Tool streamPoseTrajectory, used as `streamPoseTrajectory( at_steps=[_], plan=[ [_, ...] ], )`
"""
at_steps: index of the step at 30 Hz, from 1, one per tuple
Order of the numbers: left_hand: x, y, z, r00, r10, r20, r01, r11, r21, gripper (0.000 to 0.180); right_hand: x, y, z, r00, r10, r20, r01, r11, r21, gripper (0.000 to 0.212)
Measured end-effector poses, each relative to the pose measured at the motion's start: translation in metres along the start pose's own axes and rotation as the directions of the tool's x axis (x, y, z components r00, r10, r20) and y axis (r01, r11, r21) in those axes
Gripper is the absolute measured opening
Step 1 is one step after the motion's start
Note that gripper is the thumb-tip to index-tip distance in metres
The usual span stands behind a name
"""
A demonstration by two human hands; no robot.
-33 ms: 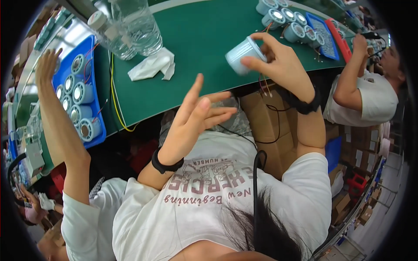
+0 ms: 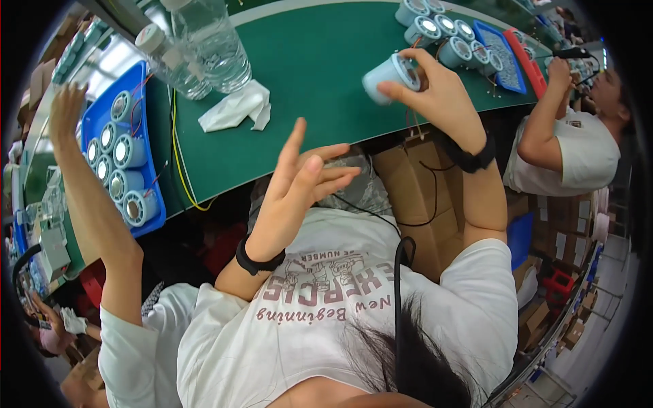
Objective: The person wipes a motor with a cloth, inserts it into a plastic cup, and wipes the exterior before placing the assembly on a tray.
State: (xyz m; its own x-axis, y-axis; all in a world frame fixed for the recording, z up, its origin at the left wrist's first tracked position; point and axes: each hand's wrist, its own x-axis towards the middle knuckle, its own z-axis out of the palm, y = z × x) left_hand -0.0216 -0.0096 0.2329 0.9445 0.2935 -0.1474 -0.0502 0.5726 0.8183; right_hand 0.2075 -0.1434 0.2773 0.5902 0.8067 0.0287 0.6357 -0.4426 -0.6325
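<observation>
In my right hand (image 2: 443, 95) is a light-blue cup-shaped motor housing (image 2: 388, 80), gripped between thumb and fingers above the green table. It lies tilted, with its open rim toward my palm. Thin wires (image 2: 413, 122) hang down below my fingers. My left hand (image 2: 292, 173) is raised in front of my shirt near the table's front edge, holding nothing, fingers spread. Similar housings (image 2: 454, 51) with shiny round centres stand in a group at the far right of the table, beyond my right hand.
Left on the green table (image 2: 299, 75) are clear bottles (image 2: 214, 51), a crumpled white tissue (image 2: 238, 109) and a blue tray (image 2: 155, 224) of housings. A neighbour's arm (image 2: 88, 190) reaches past that tray. At right are a blue parts tray (image 2: 513, 78) and another person (image 2: 568, 146).
The housing in my right hand has tipped closer to level and shifted slightly right and up. My left hand has moved a little to the left. The neighbour's arm at left has shifted slightly.
</observation>
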Motion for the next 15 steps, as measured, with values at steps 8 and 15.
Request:
streamPoseTrajectory(
  at_steps=[8,15],
  plan=[
    [0.001,-0.001,-0.010,0.992,0.123,0.041,-0.128,0.973,0.190,0.065,0.032,0.096,-0.016,0.847,0.029,-0.531,-0.383,0.726,-0.571,0.063],
    [0.005,-0.004,-0.036,0.947,0.296,-0.127,-0.196,0.842,0.502,0.045,0.049,0.070,-0.026,0.846,0.191,-0.497,-0.501,0.601,-0.623,0.058]
  ],
)
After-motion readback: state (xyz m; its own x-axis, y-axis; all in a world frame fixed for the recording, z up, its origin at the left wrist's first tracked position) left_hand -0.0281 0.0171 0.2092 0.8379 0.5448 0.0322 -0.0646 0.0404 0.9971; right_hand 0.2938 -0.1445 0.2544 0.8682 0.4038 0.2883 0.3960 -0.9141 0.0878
